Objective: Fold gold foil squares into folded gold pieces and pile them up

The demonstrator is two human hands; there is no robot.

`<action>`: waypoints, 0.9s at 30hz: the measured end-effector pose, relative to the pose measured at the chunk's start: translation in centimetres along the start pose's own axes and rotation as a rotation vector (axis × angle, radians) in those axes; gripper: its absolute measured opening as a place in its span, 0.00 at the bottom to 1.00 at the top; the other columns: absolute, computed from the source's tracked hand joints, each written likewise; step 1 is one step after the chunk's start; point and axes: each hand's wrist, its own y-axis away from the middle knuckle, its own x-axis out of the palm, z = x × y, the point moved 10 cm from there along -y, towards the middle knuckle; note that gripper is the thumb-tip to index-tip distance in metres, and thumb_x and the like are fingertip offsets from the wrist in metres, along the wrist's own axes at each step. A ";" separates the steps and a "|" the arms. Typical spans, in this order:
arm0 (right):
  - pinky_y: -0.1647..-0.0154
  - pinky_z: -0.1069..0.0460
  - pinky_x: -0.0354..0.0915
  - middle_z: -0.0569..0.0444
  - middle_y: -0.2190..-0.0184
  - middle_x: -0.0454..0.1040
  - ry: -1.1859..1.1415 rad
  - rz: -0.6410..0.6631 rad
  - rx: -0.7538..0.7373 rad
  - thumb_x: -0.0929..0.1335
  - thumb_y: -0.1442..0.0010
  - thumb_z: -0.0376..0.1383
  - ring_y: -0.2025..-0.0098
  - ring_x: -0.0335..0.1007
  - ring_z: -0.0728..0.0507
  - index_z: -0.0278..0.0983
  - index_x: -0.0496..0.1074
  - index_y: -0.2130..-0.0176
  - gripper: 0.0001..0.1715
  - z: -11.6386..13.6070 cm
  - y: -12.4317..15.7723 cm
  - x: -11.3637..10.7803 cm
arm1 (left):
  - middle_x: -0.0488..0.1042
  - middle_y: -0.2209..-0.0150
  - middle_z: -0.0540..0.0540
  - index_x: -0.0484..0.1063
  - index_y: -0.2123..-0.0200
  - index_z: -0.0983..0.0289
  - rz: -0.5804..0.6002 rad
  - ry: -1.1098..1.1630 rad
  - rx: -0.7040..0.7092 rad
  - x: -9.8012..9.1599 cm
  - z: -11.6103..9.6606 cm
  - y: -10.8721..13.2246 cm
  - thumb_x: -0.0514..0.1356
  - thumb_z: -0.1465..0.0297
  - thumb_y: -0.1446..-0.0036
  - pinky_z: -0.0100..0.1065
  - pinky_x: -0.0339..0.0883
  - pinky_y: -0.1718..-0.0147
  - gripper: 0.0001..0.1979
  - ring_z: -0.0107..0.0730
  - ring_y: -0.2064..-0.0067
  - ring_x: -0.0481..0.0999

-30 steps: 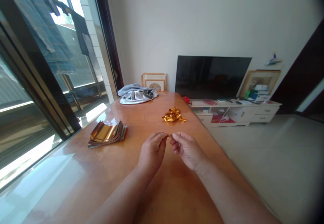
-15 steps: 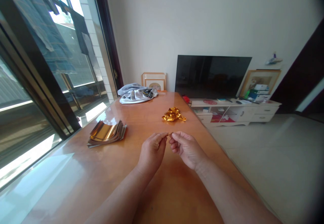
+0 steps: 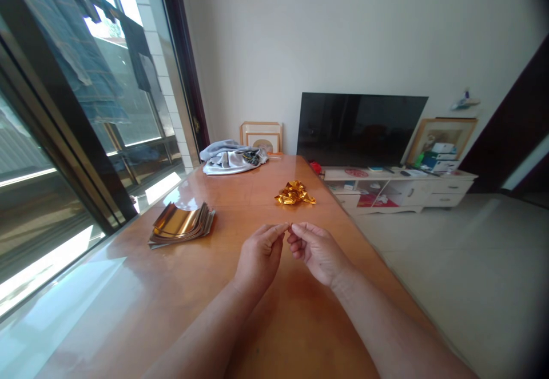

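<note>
Over the middle of the table, my left hand [image 3: 259, 253] and my right hand [image 3: 317, 251] meet at the fingertips. Both are closed in a pinch on a tiny gold-brown piece [image 3: 290, 226], which looks like gold foil paper and is nearly all hidden by the fingers. Just beyond them lies a heap of crumpled or folded gold foil paper [image 3: 295, 194]. To the left rests a curved stack of gold foil sheets [image 3: 180, 222], apart from both hands.
The glossy wooden table [image 3: 189, 310] has its right edge beside my right forearm. A grey cloth bundle [image 3: 234, 159] lies at its far end, before picture frames [image 3: 260, 134]. A television [image 3: 360, 130] stands on a low white cabinet [image 3: 412, 193]; glass doors line the left.
My left fingertips have moved slightly right, up against those of my right hand, and less of the small piece shows between them. The stack and the foil heap have not moved.
</note>
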 end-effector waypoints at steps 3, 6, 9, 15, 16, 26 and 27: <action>0.73 0.55 0.63 0.53 0.71 0.75 0.026 -0.017 -0.005 0.76 0.46 0.46 0.73 0.68 0.50 0.35 0.76 0.66 0.17 0.1 0.0 -0.2 | 0.79 0.54 0.53 0.76 0.47 0.56 0.002 -0.010 -0.004 0.1 0.1 0.0 0.54 0.69 0.32 0.29 0.70 0.54 0.15 0.31 0.54 0.79; 0.73 0.54 0.63 0.53 0.72 0.75 0.068 -0.035 -0.019 0.76 0.45 0.46 0.73 0.69 0.50 0.36 0.76 0.66 0.17 0.2 0.1 -0.4 | 0.80 0.55 0.53 0.76 0.47 0.56 0.009 -0.017 -0.004 0.2 0.1 0.1 0.54 0.70 0.32 0.29 0.69 0.56 0.15 0.30 0.55 0.79; 0.73 0.54 0.63 0.53 0.72 0.75 0.108 -0.049 -0.031 0.76 0.46 0.47 0.73 0.69 0.49 0.36 0.76 0.66 0.17 0.4 0.1 -0.5 | 0.80 0.56 0.52 0.76 0.47 0.56 0.015 -0.025 -0.013 0.4 0.4 0.0 0.54 0.70 0.32 0.30 0.69 0.57 0.14 0.31 0.56 0.79; 0.72 0.54 0.64 0.53 0.71 0.75 0.125 -0.045 -0.037 0.76 0.46 0.47 0.72 0.68 0.49 0.36 0.75 0.67 0.17 0.7 0.2 -0.4 | 0.81 0.57 0.52 0.77 0.49 0.56 0.028 -0.012 -0.041 0.7 0.9 0.0 0.54 0.68 0.32 0.31 0.71 0.58 0.14 0.32 0.57 0.80; 0.72 0.54 0.63 0.53 0.71 0.75 0.130 -0.046 -0.040 0.76 0.46 0.47 0.72 0.68 0.49 0.36 0.75 0.67 0.17 0.8 0.2 -0.4 | 0.81 0.56 0.52 0.77 0.49 0.56 0.026 -0.001 -0.046 0.8 1.0 0.0 0.55 0.68 0.32 0.32 0.71 0.57 0.14 0.33 0.57 0.80; 0.75 0.54 0.59 0.55 0.74 0.74 0.385 -0.113 -0.129 0.72 0.44 0.45 0.75 0.66 0.49 0.36 0.72 0.70 0.15 2.3 0.5 -0.7 | 0.82 0.53 0.52 0.79 0.51 0.57 0.029 0.167 -0.144 1.5 2.6 0.1 0.58 0.67 0.35 0.35 0.74 0.51 0.13 0.36 0.53 0.81; 0.76 0.54 0.58 0.55 0.75 0.73 0.416 -0.124 -0.132 0.71 0.43 0.44 0.76 0.65 0.50 0.36 0.71 0.71 0.14 2.4 0.6 -0.8 | 0.82 0.53 0.52 0.79 0.51 0.57 0.041 0.178 -0.142 1.6 2.7 0.1 0.58 0.68 0.35 0.35 0.74 0.51 0.13 0.36 0.53 0.81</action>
